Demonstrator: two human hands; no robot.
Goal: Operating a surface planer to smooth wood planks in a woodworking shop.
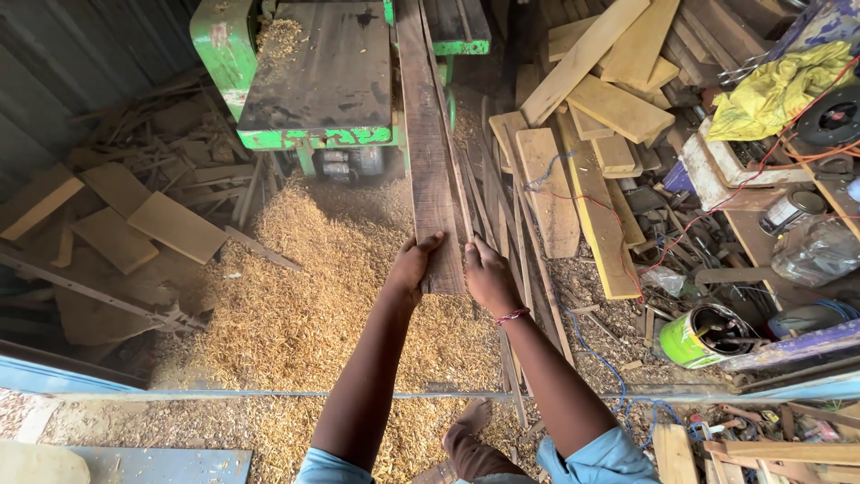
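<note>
Left grip [414,266] and right grip [488,273] clamped the near end of a long dark rough-sawn wooden plank [428,143], far end beyond on the green planer machine [313,81]. Likely stiff, heavy, splintery; edges suited holding.

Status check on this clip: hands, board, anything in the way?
Left hand and right hand: grip on near end of long dark plank. Plank runs to green machine. Wood shavings piled below; nothing blocking.

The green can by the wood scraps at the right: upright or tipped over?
Tipped. The green can lies on its side on the littered floor, its open mouth facing the camera and the dark inside showing.
</note>
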